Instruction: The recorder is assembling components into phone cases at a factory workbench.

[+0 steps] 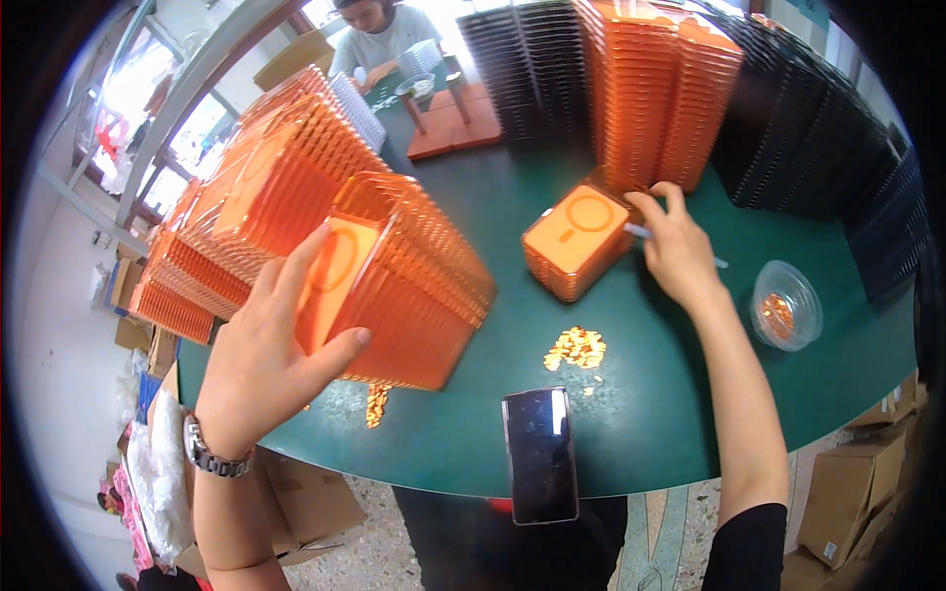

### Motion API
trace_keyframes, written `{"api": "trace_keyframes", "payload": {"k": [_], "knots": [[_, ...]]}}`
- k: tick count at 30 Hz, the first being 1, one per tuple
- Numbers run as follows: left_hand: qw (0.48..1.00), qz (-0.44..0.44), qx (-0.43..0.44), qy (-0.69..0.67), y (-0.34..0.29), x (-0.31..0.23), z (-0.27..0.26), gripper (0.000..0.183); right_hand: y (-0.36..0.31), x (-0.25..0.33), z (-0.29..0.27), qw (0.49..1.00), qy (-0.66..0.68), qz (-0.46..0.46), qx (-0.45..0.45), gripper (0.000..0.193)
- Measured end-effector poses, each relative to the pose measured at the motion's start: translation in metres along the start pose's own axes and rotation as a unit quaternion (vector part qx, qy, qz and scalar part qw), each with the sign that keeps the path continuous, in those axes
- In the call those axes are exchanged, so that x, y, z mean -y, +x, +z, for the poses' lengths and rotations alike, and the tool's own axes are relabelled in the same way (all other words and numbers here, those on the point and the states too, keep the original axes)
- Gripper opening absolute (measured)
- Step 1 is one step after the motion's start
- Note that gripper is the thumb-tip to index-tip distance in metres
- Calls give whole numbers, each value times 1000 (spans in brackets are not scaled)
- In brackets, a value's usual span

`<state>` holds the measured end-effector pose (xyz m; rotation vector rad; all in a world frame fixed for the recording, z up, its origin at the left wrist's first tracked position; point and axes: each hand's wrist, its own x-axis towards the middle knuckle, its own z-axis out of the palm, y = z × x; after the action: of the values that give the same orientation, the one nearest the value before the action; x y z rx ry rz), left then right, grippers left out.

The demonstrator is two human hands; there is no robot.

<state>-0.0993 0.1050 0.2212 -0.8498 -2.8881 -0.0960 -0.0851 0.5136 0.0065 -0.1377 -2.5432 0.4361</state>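
Note:
My left hand, with a metal watch at the wrist, spreads its fingers and thumb against the end of a leaning stack of orange phone cases. The end case shows a ring on its orange face. To the right, my right hand is closed on a thin white pen-like stick, which juts out on both sides of the hand. Its fingertips are at the far right corner of a short pile of orange phone cases. The top case there bears a ring and a short bar.
Small golden pieces lie on the green table. A black phone rests at the front edge; a clear bowl stands right. Tall orange and black case stacks line the back. A person sits opposite.

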Motion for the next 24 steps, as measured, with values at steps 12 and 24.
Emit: {"api": "trace_keyframes", "payload": {"k": [12,24], "knots": [[996,15,-59,-68,-7,6,14,103,36,7,-51,987,53,-5,154,19],[922,286,-232,-119,-93,-22,105,47,21,23,-67,985,117,-113,-53,29]]}}
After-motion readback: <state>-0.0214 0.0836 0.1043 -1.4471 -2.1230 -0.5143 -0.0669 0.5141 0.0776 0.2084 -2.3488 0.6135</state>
